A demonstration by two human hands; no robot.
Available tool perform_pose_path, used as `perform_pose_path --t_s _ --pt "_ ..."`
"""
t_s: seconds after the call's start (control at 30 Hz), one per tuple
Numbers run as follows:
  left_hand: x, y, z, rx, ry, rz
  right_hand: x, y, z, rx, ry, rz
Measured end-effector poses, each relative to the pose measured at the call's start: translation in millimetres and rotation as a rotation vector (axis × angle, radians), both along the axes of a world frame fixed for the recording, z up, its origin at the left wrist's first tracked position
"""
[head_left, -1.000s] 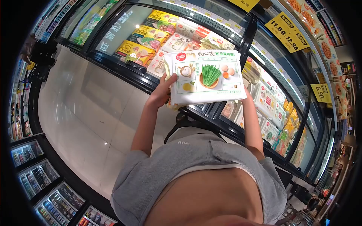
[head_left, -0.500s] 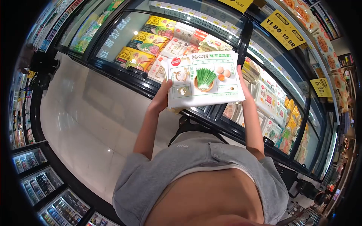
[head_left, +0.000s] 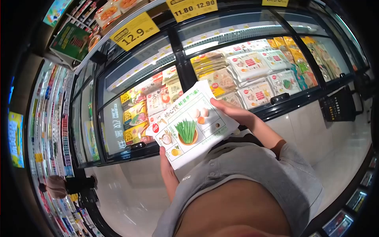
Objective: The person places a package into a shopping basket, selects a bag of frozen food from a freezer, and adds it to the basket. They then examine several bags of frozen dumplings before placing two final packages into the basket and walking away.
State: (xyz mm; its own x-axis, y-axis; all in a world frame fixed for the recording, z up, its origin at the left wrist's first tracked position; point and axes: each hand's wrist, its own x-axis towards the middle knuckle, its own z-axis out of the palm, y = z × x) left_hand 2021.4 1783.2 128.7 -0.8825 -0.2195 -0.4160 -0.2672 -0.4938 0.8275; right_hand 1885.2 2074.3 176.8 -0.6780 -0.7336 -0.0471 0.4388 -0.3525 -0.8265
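Note:
In front of my body I hold a white packet of frozen dumplings [head_left: 197, 146], printed with green chives in a bowl, eggs and Chinese lettering. It is tilted, its right side raised. My left hand [head_left: 167, 168] grips the lower left edge, with the thumb showing and the other fingers hidden beneath. At the upper right edge my right hand [head_left: 233, 112] is closed on the packet, fingers partly out of sight. Just beyond it, similar white packets [head_left: 248, 65] lie stacked in the freezer.
A glass-topped chest freezer [head_left: 181, 65] with black frames spans the front. Yellow price signs [head_left: 134, 31] hang above it. At right is a dark basket [head_left: 338, 104]. A person [head_left: 57, 186] stands at far left near the stocked shelves [head_left: 53, 122].
My view has swung left, so the freezer and signs sit differently. The dumpling packet has come closer to my body and tilted, its left side lower. Both hands still hold it.

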Motion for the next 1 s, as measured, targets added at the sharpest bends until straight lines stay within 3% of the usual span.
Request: perform_pose_path --t_s 0.23,0.37,0.47,0.57,0.7,0.8,0.93,1.0 --pt "-38 94 -3 0.049 -0.063 -0.406 46 137 -26 -0.207 -0.182 -0.215" --pt "-75 202 -5 0.052 0.015 -0.725 89 243 -51 -0.348 -0.322 -0.39" --pt "-94 289 -8 0.042 -0.025 -0.924 142 314 -52 0.028 -0.37 -0.818" --pt "-108 379 -24 0.101 -0.088 -1.135 200 380 -65 0.116 -0.379 -0.991" --pt "-104 499 -15 0.206 -0.089 -1.427 268 420 -37 -0.025 -0.492 -1.231" --pt "-96 572 -23 0.242 -0.064 -1.66 314 436 -49 -0.081 -0.481 -1.441" --pt "-86 675 -29 0.143 -0.145 -1.934 350 460 -65 -0.108 -0.734 -1.774" --pt "-85 720 -40 0.134 -0.208 -2.0 358 481 -78 -0.129 -0.741 -1.858"
